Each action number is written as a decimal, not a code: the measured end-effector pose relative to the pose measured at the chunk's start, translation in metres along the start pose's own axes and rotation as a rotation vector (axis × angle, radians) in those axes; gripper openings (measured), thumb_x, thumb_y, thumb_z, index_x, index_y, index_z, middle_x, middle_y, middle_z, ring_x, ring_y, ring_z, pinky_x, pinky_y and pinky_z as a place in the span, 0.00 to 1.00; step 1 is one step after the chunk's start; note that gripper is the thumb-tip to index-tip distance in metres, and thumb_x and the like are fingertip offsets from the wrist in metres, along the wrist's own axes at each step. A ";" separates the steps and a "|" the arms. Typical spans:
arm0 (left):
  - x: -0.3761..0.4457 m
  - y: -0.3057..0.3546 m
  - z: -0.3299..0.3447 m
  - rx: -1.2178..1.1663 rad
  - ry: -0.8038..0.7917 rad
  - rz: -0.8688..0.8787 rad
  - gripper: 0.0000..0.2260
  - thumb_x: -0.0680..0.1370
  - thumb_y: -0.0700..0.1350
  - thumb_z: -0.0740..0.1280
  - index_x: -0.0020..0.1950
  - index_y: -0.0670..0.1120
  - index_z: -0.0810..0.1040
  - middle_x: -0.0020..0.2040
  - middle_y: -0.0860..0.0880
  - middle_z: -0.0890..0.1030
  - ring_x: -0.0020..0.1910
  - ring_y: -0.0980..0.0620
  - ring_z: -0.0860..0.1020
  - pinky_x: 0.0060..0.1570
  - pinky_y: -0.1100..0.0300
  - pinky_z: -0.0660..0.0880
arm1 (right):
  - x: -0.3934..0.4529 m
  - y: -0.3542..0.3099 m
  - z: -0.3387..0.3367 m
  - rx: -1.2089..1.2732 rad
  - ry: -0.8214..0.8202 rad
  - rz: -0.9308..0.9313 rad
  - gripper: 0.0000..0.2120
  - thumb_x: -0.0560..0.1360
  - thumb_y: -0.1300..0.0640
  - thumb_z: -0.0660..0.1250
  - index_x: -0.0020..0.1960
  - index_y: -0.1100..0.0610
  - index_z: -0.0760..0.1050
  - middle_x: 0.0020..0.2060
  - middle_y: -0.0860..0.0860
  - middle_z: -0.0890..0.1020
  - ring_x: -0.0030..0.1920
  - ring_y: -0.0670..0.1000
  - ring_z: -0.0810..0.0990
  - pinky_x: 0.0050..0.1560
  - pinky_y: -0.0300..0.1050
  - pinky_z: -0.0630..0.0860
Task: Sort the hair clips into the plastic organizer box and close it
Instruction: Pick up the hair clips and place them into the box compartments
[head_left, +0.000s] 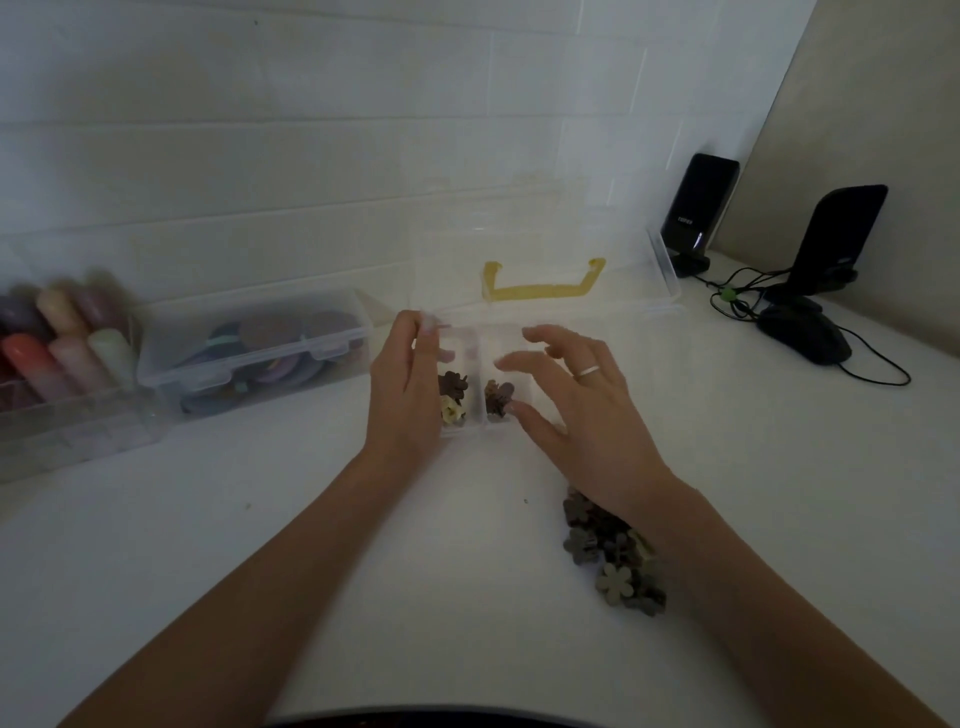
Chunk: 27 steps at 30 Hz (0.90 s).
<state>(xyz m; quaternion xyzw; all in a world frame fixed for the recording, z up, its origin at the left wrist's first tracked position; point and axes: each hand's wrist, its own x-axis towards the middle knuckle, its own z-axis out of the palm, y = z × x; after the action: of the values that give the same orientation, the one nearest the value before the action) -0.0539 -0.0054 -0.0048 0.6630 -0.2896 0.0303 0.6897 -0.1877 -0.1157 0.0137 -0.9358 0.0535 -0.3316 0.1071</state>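
A clear plastic organizer box (480, 423) lies open on the white table, its lid (545, 244) with a yellow handle (543, 288) standing up behind it. Dark brown and cream flower clips (453, 397) lie in the left compartment, dark ones (497, 397) in the one beside it. My left hand (405, 387) holds the box's left side, fingers curled over the far rim. My right hand (576, 395) hovers over the box's right part with fingers spread, holding nothing. A pile of grey-brown flower clips (610, 561) lies on the table under my right wrist.
A closed clear case (249, 353) of round coloured items sits at the left, next to a clear bin of pastel rolls (62, 358). Two black speakers (698, 208) (836, 239), cables and a black mouse (805, 335) stand at the right by the wall.
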 end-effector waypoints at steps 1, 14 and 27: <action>0.000 0.001 0.000 -0.004 0.002 0.002 0.11 0.81 0.53 0.54 0.45 0.50 0.72 0.43 0.52 0.78 0.44 0.50 0.81 0.42 0.35 0.77 | -0.003 0.003 -0.001 -0.032 -0.014 -0.013 0.09 0.75 0.51 0.63 0.54 0.49 0.76 0.66 0.51 0.70 0.62 0.51 0.66 0.60 0.48 0.66; 0.001 -0.001 0.000 -0.013 -0.012 -0.013 0.10 0.80 0.54 0.53 0.44 0.55 0.72 0.44 0.56 0.78 0.45 0.50 0.81 0.43 0.33 0.76 | -0.009 0.012 -0.021 0.078 -0.128 0.034 0.12 0.73 0.45 0.63 0.53 0.47 0.79 0.61 0.46 0.75 0.61 0.45 0.67 0.63 0.47 0.67; 0.003 -0.002 -0.001 -0.019 0.012 -0.022 0.10 0.80 0.54 0.53 0.42 0.59 0.72 0.42 0.61 0.78 0.43 0.52 0.80 0.46 0.34 0.75 | -0.017 0.024 -0.041 -0.030 -0.350 0.156 0.03 0.74 0.52 0.67 0.48 0.47 0.75 0.42 0.39 0.82 0.41 0.42 0.80 0.45 0.43 0.78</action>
<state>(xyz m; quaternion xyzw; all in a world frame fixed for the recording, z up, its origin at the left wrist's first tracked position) -0.0496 -0.0057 -0.0052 0.6593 -0.2783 0.0239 0.6981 -0.2275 -0.1426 0.0285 -0.9737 0.1114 -0.1534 0.1263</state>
